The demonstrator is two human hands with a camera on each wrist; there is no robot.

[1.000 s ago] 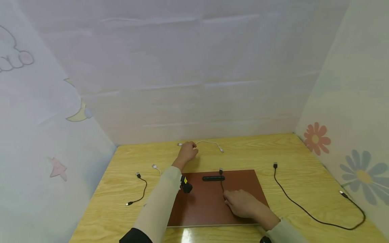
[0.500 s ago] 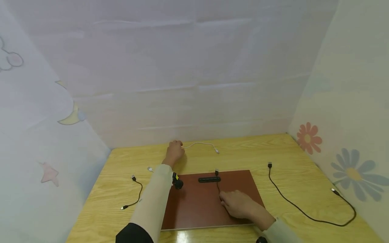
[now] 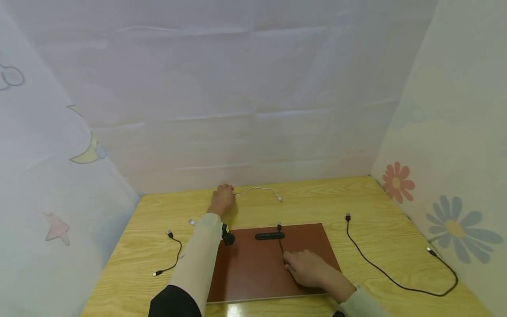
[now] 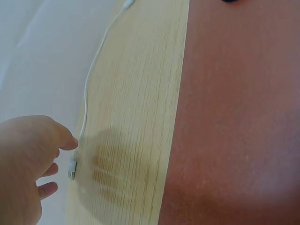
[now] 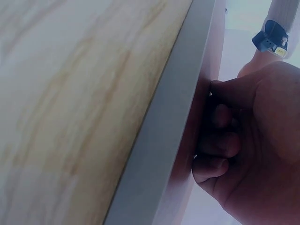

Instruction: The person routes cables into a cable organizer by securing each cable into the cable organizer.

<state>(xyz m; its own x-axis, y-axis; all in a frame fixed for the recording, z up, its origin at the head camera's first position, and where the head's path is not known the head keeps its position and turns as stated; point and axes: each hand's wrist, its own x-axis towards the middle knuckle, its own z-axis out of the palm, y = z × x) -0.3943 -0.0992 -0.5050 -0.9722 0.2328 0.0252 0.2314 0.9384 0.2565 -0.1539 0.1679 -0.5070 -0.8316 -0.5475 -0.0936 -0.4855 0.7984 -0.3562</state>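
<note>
My left hand [image 3: 222,197] reaches to the back edge of the table, over the left end of a white USB cable [image 3: 255,188]. In the left wrist view the thumb overlaps the cable just above its metal-tipped plug [image 4: 72,169]; other fingertips sit left of it. Whether they pinch it does not show. My right hand [image 3: 306,266] rests low on the brown board [image 3: 245,273] with curled fingers, gripping a black USB cable [image 3: 281,245]. This cable runs up across the right end of a black slotted cable holder [image 3: 263,236], its plug beyond.
A short black cable [image 3: 180,251] lies left of the board. Behind the left sleeve shows another white plug [image 3: 192,222]. At right lies a long black cable [image 3: 370,262]. Pale sheets [image 3: 253,88] wall the table [image 3: 130,259] at the back and sides.
My left hand has moved left along the white cable, covering the plug that showed beside it earlier. The right hand stays on the board. The head view has turned slightly right.
</note>
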